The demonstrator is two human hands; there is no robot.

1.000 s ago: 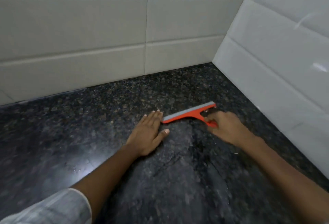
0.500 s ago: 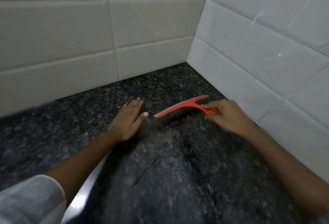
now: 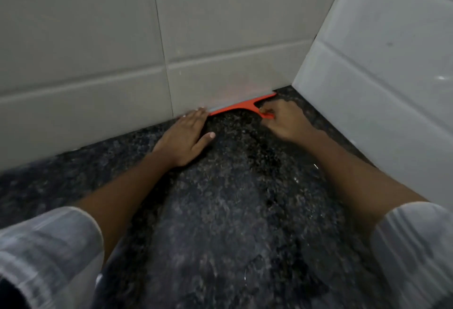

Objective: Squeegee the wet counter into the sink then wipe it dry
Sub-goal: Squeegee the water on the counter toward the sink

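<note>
An orange squeegee (image 3: 241, 105) with a grey blade lies along the foot of the back tiled wall, near the corner. My right hand (image 3: 285, 122) is shut on its orange handle, most of which is hidden under the fingers. My left hand (image 3: 187, 137) rests flat, fingers together, on the dark speckled granite counter (image 3: 220, 210), its fingertips by the squeegee's left end and the wall. A darker wet patch with a few shiny drops spreads over the counter between my arms. No sink or cloth is in view.
Pale tiled walls rise behind (image 3: 98, 51) and to the right (image 3: 380, 88), meeting in a corner just right of the squeegee. My grey striped sleeves (image 3: 49, 254) fill the lower corners of the view.
My right hand has pushed the squeegee away from me, from mid-counter up against the back wall. My left hand slid forward alongside it, and the view has moved closer to the corner.
</note>
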